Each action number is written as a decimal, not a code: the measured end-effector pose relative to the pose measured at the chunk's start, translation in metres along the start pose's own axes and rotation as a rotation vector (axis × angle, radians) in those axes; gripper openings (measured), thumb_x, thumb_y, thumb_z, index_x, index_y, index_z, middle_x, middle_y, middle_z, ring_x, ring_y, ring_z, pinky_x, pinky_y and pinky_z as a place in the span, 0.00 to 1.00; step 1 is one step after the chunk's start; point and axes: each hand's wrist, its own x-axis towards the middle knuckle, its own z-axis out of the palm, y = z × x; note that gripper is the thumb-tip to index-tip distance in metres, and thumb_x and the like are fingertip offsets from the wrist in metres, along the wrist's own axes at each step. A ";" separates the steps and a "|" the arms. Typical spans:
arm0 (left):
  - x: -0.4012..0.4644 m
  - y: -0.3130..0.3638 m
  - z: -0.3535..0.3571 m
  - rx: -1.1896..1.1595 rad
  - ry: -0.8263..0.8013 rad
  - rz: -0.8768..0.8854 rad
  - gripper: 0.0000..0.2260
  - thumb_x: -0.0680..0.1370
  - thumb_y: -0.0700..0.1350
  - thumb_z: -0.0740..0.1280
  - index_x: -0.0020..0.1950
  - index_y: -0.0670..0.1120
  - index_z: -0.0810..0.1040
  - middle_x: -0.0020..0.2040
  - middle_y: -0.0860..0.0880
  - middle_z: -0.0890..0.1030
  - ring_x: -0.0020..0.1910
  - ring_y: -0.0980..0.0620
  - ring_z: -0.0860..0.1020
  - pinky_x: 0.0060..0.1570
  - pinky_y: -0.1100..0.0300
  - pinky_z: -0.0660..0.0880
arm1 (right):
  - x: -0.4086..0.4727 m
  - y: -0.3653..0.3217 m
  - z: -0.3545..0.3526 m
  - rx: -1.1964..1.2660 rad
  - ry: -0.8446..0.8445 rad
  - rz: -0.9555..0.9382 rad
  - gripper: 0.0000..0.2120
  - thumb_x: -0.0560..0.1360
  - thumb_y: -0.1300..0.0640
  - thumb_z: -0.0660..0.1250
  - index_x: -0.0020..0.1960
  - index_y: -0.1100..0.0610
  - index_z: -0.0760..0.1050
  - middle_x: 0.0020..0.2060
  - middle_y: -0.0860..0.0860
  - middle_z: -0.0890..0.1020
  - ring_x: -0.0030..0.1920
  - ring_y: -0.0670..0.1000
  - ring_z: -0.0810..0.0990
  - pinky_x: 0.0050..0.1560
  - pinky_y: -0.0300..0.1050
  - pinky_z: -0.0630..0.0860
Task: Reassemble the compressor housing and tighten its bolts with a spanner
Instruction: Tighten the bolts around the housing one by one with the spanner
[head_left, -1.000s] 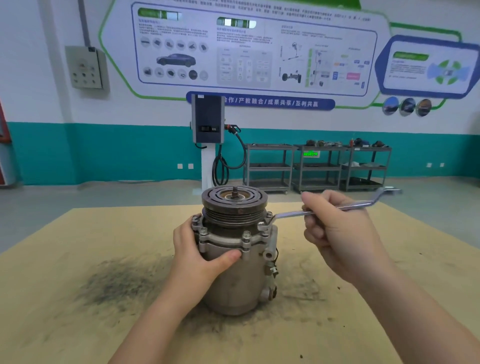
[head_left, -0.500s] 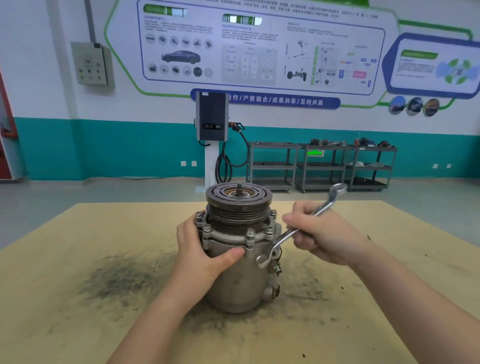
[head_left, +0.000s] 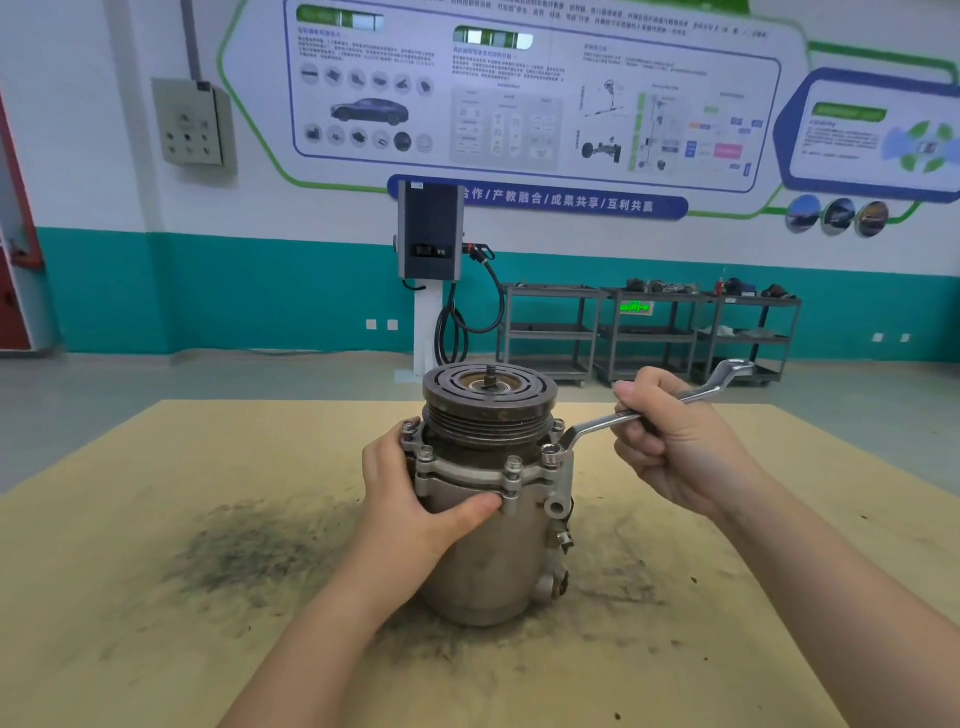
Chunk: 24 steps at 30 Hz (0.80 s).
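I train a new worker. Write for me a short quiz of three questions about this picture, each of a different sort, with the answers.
1. True or false: the spanner has its ring end on a bolt at the right side of the compressor.
2. Which hand steadies the compressor? A) left hand B) right hand
3. Fill in: the compressor stands upright on the ___.

Key: 1 true; 2 A; 3 table.

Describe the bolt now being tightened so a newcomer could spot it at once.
On the table stands the compressor, with bolts around its flange. The bolt sits at the flange's right edge. It alone wears the spanner ring.
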 end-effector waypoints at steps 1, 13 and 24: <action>0.000 0.000 0.000 -0.001 -0.002 0.000 0.34 0.55 0.71 0.73 0.53 0.80 0.58 0.55 0.80 0.59 0.57 0.81 0.64 0.55 0.72 0.65 | 0.003 -0.001 -0.001 -0.015 -0.029 0.005 0.14 0.70 0.61 0.66 0.27 0.56 0.68 0.20 0.52 0.69 0.18 0.44 0.62 0.19 0.33 0.58; -0.001 0.000 0.000 0.016 0.002 0.019 0.33 0.55 0.71 0.72 0.55 0.79 0.58 0.54 0.80 0.59 0.58 0.81 0.63 0.56 0.72 0.63 | 0.013 0.002 -0.006 0.070 -0.111 0.152 0.15 0.72 0.61 0.66 0.28 0.57 0.68 0.21 0.51 0.70 0.19 0.43 0.63 0.18 0.32 0.59; -0.001 0.003 0.000 0.002 0.010 -0.002 0.35 0.55 0.70 0.72 0.57 0.74 0.59 0.53 0.81 0.59 0.57 0.81 0.64 0.59 0.67 0.65 | -0.056 0.022 0.008 -0.383 0.301 -0.337 0.16 0.72 0.55 0.67 0.26 0.51 0.71 0.23 0.53 0.74 0.22 0.49 0.67 0.24 0.36 0.64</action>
